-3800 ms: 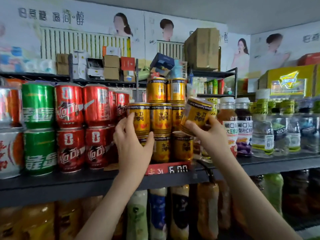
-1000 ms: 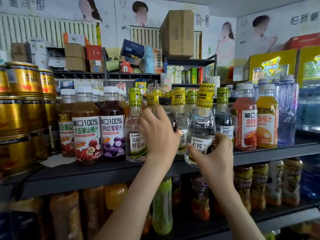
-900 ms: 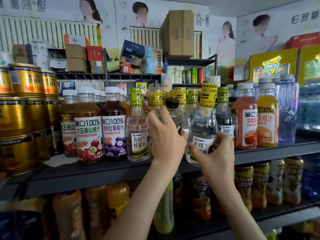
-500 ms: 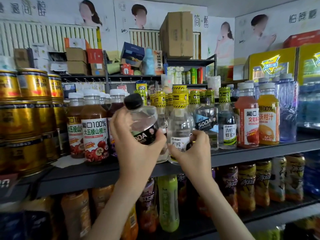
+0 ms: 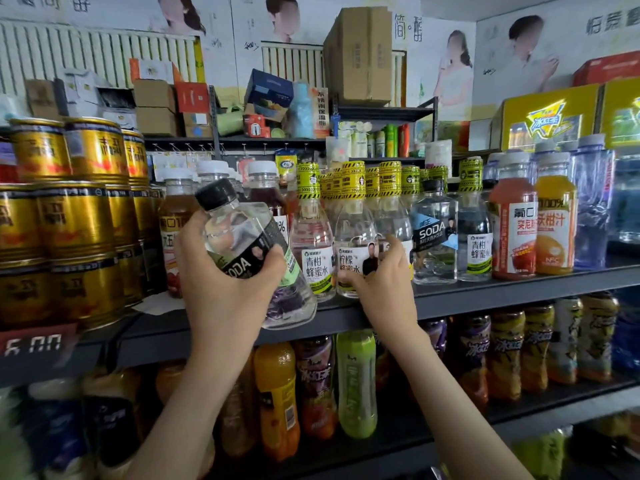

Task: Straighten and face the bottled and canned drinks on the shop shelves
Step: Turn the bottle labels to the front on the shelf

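We record one left hand (image 5: 221, 289), raised in front of the upper shelf (image 5: 519, 289), fingers and thumb wrapped round a clear SODA bottle (image 5: 242, 233) with a black cap and black label. This bottle is clear of the shelf and tilted, cap up and to the left, base down and to the right, just before the shelf's front edge. One right hand (image 5: 384, 282) is clasped round the lower body of a clear yellow-capped bottle (image 5: 353, 233), which stands upright at the front of the same shelf, white label to us. Just left of it, upright and touching or nearly so, stands a second yellow-capped bottle (image 5: 313, 244) with a green-edged label. More yellow caps show in rows behind. To the right stands a second SODA bottle (image 5: 434, 233), upright, label forward. Further right we list a red juice bottle (image 5: 514, 220), an orange juice bottle (image 5: 556, 216) and a clear bluish bottle (image 5: 592, 209). At the left end are gold cans (image 5: 79, 220), stacked three high, with dark juice bottles (image 5: 175, 220) between them and the held bottle. A red price tag (image 5: 33, 344) hangs on the shelf edge below the cans. On the lower shelf (image 5: 554, 396) stands a row of coloured drink bottles (image 5: 356, 382). Cardboard boxes (image 5: 360, 57) sit on racks behind.
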